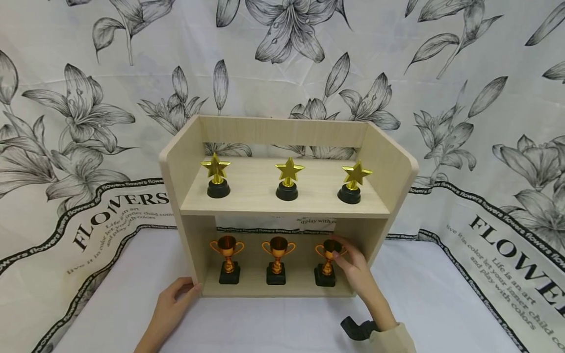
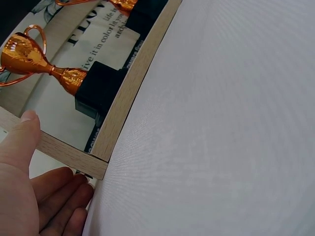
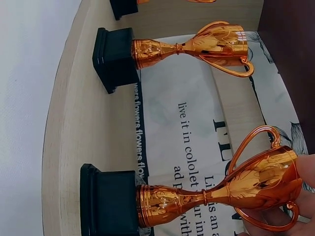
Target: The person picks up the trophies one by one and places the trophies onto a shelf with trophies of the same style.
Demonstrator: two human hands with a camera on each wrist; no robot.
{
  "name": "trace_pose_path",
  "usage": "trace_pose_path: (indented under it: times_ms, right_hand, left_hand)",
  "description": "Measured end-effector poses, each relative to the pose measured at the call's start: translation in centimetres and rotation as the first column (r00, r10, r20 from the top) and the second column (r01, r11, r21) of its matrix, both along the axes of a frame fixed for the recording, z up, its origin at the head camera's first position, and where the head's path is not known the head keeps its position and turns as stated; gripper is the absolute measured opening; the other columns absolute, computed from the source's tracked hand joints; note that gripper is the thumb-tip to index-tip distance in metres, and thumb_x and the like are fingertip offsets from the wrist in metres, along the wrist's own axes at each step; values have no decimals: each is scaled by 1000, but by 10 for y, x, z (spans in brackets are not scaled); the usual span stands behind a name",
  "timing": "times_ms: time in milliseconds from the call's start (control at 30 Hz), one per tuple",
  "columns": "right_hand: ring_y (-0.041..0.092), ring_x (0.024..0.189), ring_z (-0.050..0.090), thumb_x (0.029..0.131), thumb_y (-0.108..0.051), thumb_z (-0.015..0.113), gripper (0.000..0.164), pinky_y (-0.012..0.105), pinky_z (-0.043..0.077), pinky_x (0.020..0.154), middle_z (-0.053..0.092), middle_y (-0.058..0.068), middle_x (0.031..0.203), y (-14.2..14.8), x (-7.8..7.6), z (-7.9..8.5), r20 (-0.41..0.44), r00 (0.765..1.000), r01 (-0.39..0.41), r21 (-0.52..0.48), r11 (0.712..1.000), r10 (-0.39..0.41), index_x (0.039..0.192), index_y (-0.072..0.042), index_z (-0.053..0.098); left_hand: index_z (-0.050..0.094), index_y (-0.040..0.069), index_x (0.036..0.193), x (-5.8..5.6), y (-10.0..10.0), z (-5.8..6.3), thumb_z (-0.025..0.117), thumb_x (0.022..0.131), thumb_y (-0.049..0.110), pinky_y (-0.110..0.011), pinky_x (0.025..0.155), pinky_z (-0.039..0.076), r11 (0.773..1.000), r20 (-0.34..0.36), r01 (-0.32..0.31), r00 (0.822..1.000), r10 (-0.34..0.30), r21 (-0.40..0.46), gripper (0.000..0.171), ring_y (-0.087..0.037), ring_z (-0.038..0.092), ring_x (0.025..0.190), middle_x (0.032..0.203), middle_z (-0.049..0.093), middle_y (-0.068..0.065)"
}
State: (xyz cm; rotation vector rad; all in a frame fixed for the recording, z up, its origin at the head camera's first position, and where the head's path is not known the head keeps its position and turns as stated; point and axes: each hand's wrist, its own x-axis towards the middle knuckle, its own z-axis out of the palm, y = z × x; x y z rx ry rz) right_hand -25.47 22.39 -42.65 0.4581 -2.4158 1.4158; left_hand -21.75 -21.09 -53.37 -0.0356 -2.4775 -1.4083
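Observation:
A two-tier wooden shelf (image 1: 284,214) stands on the white cloth. On its lower tier are three bronze-coloured trophy cups with two handles and black square bases: a left one (image 1: 228,250), a middle one (image 1: 277,251) and a right one (image 1: 327,255). My right hand (image 1: 353,267) grips the right trophy cup at its bowl, with the thumb in front and fingers behind by the handle (image 3: 275,225). At the lower left corner, my left hand (image 1: 174,301) holds the shelf's side panel (image 2: 69,156); the thumb lies on its front edge, fingers outside.
Three gold star trophies on round black bases stand on the upper tier: left (image 1: 216,176), middle (image 1: 289,179) and right (image 1: 353,181). A black wrist-camera strap piece (image 1: 356,328) shows beside the right sleeve (image 1: 393,339). Flower-printed fabric (image 1: 282,88) hangs behind the shelf.

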Motion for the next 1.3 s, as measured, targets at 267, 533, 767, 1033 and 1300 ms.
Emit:
trace_pose_path:
  times_ms: [267,533,767,1033,1300]
  right_hand:
    - [32,125,39,93,-9,52,35,56,23,103,51,14,131,0,-2,-1,-25,1000,-12,-2,1000,12,128,-7,52]
    - [29,121,41,93,-11,54,37,55,25,100,51,14,130,0,0,0,-54,998,-22,0,1000,22,129,-3,51]
    - [30,124,39,94,-13,54,39,56,23,102,51,14,131,1,2,-1,-47,999,-24,-24,999,23,131,-2,49]
    - [27,122,41,93,-10,54,40,51,25,100,51,15,131,-1,3,1,-56,998,-31,-39,999,29,132,-5,48]
    - [28,120,41,95,-17,53,40,53,27,98,51,14,131,0,3,-1,-33,999,-11,-10,1000,11,133,-6,47]
  left_hand:
    - [65,23,104,1,1,1,64,87,37,-20,86,38,1000,9,-3,1000,3,3,23,-5,59,94,99,67,10]
    - [65,24,104,0,0,1,63,87,39,-23,87,38,1000,24,-9,1000,9,0,23,-5,59,95,99,67,10]
    - [65,23,104,0,1,1,64,87,36,-20,85,38,1000,4,-5,1000,5,-3,21,-4,59,93,98,66,11]
    - [65,23,104,1,0,0,64,86,37,-18,85,38,1000,5,-3,1000,3,16,23,-5,60,93,97,67,10]
    - [66,20,103,1,2,1,65,86,33,-18,85,38,999,-18,0,1000,1,34,21,-5,60,92,97,68,7]
